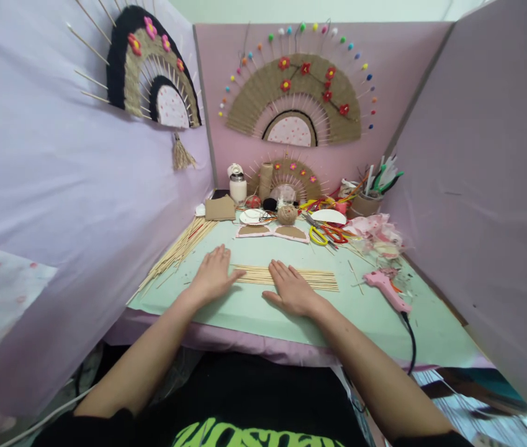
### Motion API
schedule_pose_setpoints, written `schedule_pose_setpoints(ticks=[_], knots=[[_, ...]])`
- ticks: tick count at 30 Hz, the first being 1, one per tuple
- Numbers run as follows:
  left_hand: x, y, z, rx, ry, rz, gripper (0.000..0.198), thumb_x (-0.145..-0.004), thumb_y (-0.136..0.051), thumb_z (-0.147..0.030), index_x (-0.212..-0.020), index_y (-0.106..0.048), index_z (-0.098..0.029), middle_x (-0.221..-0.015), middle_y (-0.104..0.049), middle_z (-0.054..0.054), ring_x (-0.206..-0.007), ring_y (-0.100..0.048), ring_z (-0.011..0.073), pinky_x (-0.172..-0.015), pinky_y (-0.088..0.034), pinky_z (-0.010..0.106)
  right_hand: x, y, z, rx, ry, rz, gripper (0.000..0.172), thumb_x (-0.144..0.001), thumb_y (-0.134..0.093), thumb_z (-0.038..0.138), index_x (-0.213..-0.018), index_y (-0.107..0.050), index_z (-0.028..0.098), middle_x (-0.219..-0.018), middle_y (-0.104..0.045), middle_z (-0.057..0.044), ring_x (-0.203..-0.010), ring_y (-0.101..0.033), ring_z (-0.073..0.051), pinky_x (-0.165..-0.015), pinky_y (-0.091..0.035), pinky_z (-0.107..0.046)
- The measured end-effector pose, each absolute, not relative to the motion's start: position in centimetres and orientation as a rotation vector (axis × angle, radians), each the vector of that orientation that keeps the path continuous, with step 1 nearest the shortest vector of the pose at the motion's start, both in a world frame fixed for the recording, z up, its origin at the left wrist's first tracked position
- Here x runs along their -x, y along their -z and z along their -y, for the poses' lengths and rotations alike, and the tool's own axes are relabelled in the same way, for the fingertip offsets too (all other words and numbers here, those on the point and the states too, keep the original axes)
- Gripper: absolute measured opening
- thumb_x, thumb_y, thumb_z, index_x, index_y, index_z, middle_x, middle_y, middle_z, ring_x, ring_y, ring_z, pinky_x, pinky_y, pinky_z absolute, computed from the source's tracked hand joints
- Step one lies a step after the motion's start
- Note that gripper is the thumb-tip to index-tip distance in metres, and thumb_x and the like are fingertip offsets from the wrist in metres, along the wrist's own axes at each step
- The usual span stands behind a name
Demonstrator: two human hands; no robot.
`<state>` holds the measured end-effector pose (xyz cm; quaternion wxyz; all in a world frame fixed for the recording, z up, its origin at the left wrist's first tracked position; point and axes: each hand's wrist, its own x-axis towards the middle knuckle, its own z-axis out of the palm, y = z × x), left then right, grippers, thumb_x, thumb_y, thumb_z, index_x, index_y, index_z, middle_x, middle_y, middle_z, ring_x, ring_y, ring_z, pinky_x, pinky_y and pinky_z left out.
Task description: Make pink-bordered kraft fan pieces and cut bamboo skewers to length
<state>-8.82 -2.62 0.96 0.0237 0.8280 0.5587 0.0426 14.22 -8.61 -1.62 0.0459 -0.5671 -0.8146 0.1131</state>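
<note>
A row of thin wooden sticks (254, 275) lies side by side across the pale green table top. My left hand (213, 275) is at the row's left end, flat, with the thumb stretched out toward the sticks. On the middle of the row rests my right hand (291, 288), palm down with fingers extended, covering part of the sticks. Neither hand grasps anything. More loose sticks (177, 251) lie in a bundle to the left. A pink glue gun (388, 290) with a black cord lies to the right, apart from my hands.
Yellow-handled scissors (318, 236), red-handled scissors (335, 233), a twine ball (287, 215) and cardboard half-circles (291, 233) lie behind the sticks. A tool pot (364, 203) stands back right, near pink fabric scraps (377, 231). Decorated fans (244, 99) hang on the partition walls.
</note>
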Motion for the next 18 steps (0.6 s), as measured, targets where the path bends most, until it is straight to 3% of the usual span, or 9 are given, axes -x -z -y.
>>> schedule_pose_setpoints(ticks=[3, 5, 8, 13, 18], knots=[[11.1, -2.2, 0.5, -2.388, -0.188, -1.986, 0.064, -0.088, -0.034, -0.055, -0.131, -0.046, -0.01, -0.136, -0.047, 0.022, -0.127, -0.044, 0.0308, -0.101, -0.034, 0.039, -14.3, 1.7, 8.6, 1.733, -0.346, 2.49, 0.087, -0.086, -0.017, 0.067, -0.148, -0.013, 0.006, -0.155, -0.008, -0.013, -0.144, -0.006, -0.023, -0.115, -0.008, -0.04], [12.0, -2.5, -0.7, -2.271, -0.124, -2.139, 0.061, -0.084, -0.044, -0.055, -0.121, -0.054, -0.008, -0.123, -0.057, 0.023, -0.118, -0.051, 0.0336, -0.094, -0.039, 0.038, -14.3, 1.9, 8.6, 1.73, -0.343, 2.492, 0.087, -0.086, -0.017, 0.067, -0.148, -0.013, 0.006, -0.155, -0.008, -0.013, -0.144, -0.006, -0.023, -0.115, -0.007, -0.04], [12.2, -2.4, -1.8, -2.213, -0.009, -2.218, 0.06, -0.078, -0.055, -0.055, -0.111, -0.058, -0.006, -0.116, -0.06, 0.025, -0.111, -0.055, 0.0355, -0.087, -0.042, 0.036, -14.3, 2.0, 8.6, 1.73, -0.328, 2.487, 0.086, -0.086, -0.017, 0.066, -0.148, -0.014, 0.007, -0.155, -0.009, -0.012, -0.144, -0.007, -0.023, -0.115, -0.008, -0.04], [11.5, -2.3, -2.6, -2.176, 0.076, -2.1, 0.048, -0.077, -0.059, -0.049, -0.105, -0.06, -0.01, -0.112, -0.065, 0.02, -0.101, -0.061, 0.0302, -0.073, -0.044, 0.031, -14.2, 1.9, 8.6, 1.744, -0.32, 2.473, 0.085, -0.087, -0.02, 0.065, -0.148, -0.015, 0.006, -0.155, -0.009, -0.013, -0.144, -0.007, -0.023, -0.115, -0.009, -0.04], [10.6, -3.0, -2.4, -2.181, 0.111, -2.114, 0.048, -0.076, -0.059, -0.05, -0.102, -0.062, -0.009, -0.113, -0.063, 0.022, -0.104, -0.061, 0.0314, -0.074, -0.043, 0.03, -14.2, 2.0, 8.6, 1.73, -0.314, 2.469, 0.086, -0.086, -0.019, 0.065, -0.148, -0.015, 0.007, -0.155, -0.009, -0.012, -0.144, -0.007, -0.023, -0.115, -0.008, -0.04]])
